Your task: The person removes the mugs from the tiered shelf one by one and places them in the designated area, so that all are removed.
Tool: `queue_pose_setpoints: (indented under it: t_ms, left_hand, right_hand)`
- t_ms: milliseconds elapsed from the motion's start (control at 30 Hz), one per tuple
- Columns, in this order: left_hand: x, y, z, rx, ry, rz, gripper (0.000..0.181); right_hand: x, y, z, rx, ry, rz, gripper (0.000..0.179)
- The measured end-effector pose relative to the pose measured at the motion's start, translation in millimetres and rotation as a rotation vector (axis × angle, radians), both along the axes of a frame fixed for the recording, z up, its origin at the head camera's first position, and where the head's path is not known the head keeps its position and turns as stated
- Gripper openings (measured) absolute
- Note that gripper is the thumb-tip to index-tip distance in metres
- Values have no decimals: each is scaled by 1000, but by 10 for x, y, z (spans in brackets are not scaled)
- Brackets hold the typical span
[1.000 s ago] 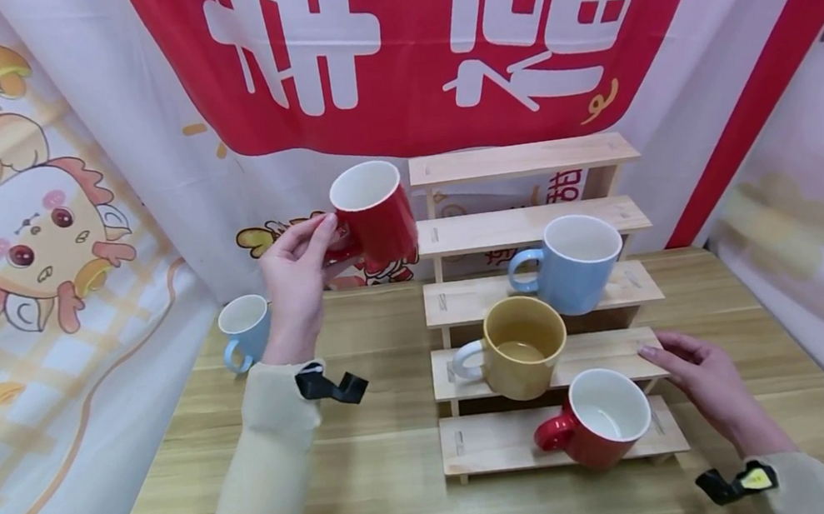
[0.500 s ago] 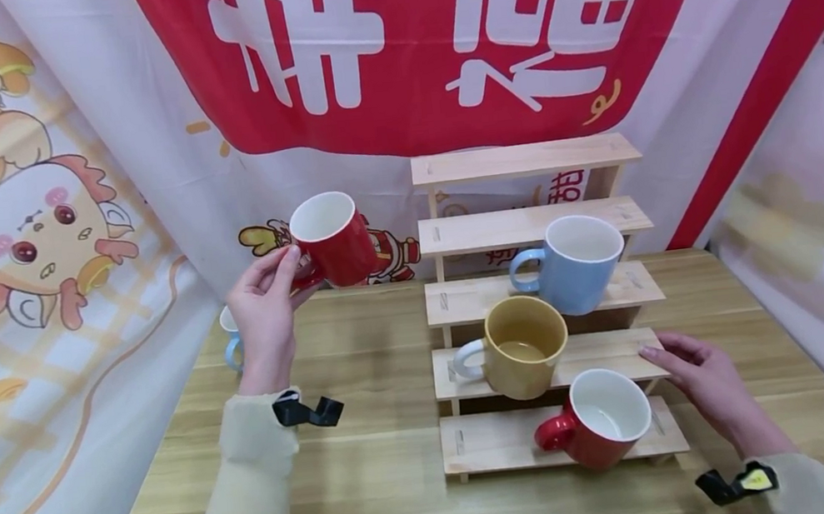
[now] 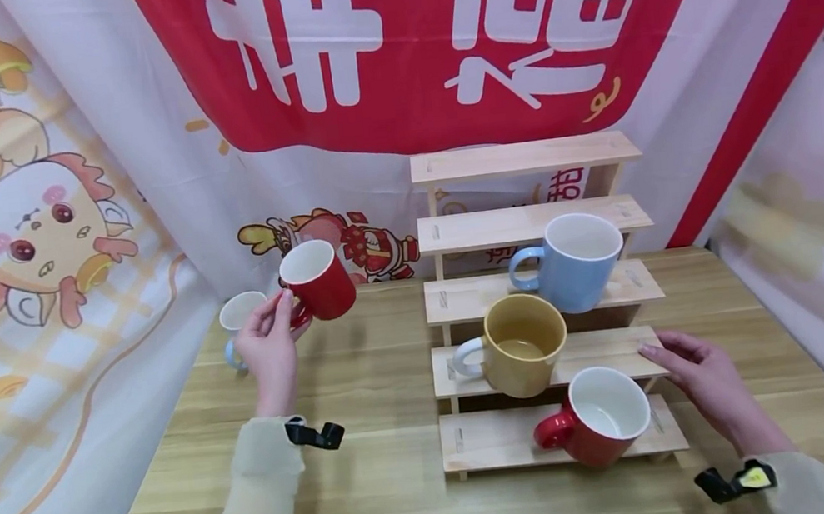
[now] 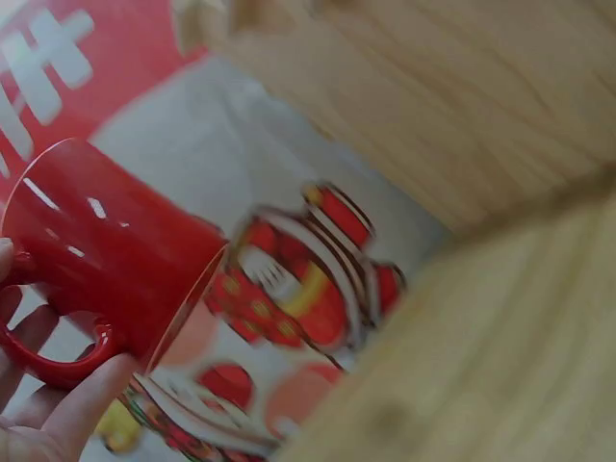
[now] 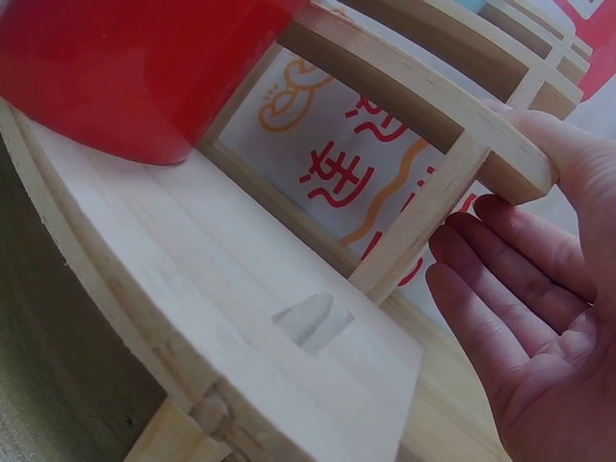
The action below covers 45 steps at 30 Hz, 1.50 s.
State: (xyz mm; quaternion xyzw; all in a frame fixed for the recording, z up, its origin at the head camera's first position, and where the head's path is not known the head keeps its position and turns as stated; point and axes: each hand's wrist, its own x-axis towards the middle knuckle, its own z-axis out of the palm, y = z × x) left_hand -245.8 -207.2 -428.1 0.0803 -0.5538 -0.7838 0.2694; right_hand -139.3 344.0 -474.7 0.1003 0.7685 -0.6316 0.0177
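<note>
My left hand pinches the handle of a red mug with a white inside. The mug is in the air above the left part of the table, slightly tilted. In the left wrist view, thumb and fingers hold the handle of the red mug. At the right end of a stepped wooden rack, my right hand grips one shelf. Its thumb lies on top in the right wrist view, with the fingers of the hand below. The rack bears a blue mug, a yellow mug and another red mug.
A light blue mug stands on the wooden table at the back left, partly behind my left hand. The two upper shelves of the rack bear no mugs. Printed cloth hangs behind and at both sides.
My left hand has carried the red mug left, away from the rack, and lowered it toward the table. My right hand has stayed on the rack.
</note>
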Motion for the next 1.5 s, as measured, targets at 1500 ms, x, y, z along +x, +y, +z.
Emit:
queue_pose_setpoints:
  t_ms: [1500]
  left_hand:
    - [-56, -261, -875, -26, -229, 244, 43]
  right_hand:
    - [9, -18, 10, -71, -19, -30, 16]
